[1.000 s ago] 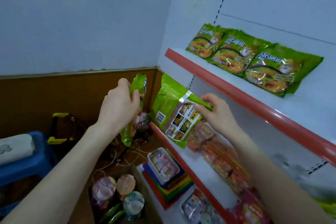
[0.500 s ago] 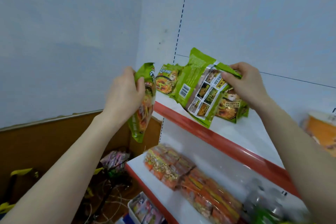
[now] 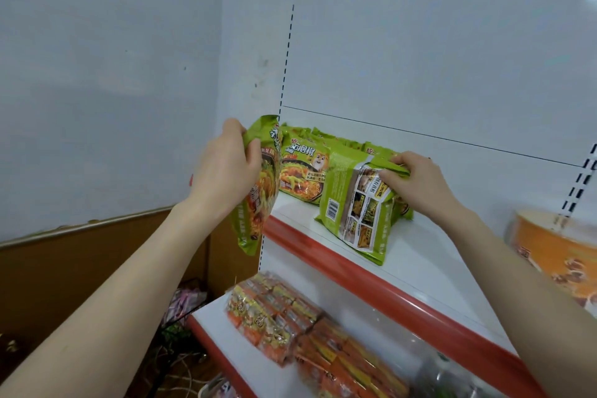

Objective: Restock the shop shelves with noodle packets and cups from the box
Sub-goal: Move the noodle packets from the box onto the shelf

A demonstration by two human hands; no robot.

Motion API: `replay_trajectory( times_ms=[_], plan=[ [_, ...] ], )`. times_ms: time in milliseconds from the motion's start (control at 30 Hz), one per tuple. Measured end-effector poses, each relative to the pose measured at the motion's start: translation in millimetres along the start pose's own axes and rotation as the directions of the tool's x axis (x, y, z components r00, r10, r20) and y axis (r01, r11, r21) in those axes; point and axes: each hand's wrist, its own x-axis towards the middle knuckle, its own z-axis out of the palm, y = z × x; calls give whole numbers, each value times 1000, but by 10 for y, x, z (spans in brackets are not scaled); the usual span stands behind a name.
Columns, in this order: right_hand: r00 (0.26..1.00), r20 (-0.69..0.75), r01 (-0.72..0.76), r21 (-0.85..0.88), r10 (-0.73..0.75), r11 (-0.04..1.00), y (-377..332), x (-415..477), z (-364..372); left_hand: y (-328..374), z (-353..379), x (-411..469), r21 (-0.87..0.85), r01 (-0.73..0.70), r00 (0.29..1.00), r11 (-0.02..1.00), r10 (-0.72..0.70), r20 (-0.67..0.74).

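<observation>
My left hand (image 3: pixel 226 171) grips a green noodle packet (image 3: pixel 258 200) by its top edge; the packet hangs upright just left of the upper shelf (image 3: pixel 420 265), off its end. My right hand (image 3: pixel 416 181) pinches the top of a second green noodle packet (image 3: pixel 358 216), back side facing me, whose lower end rests on the upper shelf in front of a row of green packets (image 3: pixel 303 165) leaning against the back panel. The box is out of view.
The upper shelf has a red front strip (image 3: pixel 371 281). An orange noodle cup (image 3: pixel 555 255) stands at its right end. Orange packets (image 3: pixel 290 320) lie on the lower shelf (image 3: pixel 219 336). A brown wall panel (image 3: pixel 80 268) and tangled cords (image 3: pixel 181 349) lie at lower left.
Both hands rose from the lower shelf level to the upper shelf. My right hand brought its packet down onto the shelf in front of the row; my left hand's packet stays beside the shelf end.
</observation>
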Motion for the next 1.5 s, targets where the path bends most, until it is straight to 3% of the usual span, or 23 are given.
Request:
replay_trajectory(
  times_ms=[233, 367, 500, 633, 800, 933, 1100, 1200, 1367, 1500],
  plan=[
    [977, 159, -173, 191, 143, 966, 59, -5, -48, -59, 117, 99, -34, -21, 999, 999, 22, 42],
    [974, 154, -196, 207, 166, 959, 56, 12, -5, -142, 127, 196, -55, -2, 997, 998, 6, 71],
    [983, 125, -161, 202, 137, 966, 42, 7, 3, -268, 140, 331, -169, 117, 985, 979, -92, 147],
    [987, 90, -150, 235, 133, 960, 32, -37, 12, -469, 228, 415, -402, 299, 945, 865, -212, 247],
    [986, 42, -164, 287, 159, 944, 12, -108, -50, -616, 435, 455, -575, 437, 897, 691, -289, 334],
    [979, -22, -187, 328, 205, 926, 55, -163, -186, -711, 694, 525, -627, 526, 850, 574, -361, 383],
    [964, -105, -200, 329, 246, 923, 109, -295, -394, -646, 1086, 553, -688, 676, 728, 263, -376, 572],
    [954, -146, -208, 301, 260, 931, 144, -402, -521, -526, 1344, 527, -674, 722, 681, 154, -334, 652],
    [940, -196, -226, 254, 278, 941, 212, -583, -689, -259, 1731, 399, -647, 758, 638, 84, -307, 707],
    [929, -236, -249, 169, 284, 954, 271, -684, -781, -211, 1961, 297, -620, 765, 637, 174, -340, 691]
  ],
)
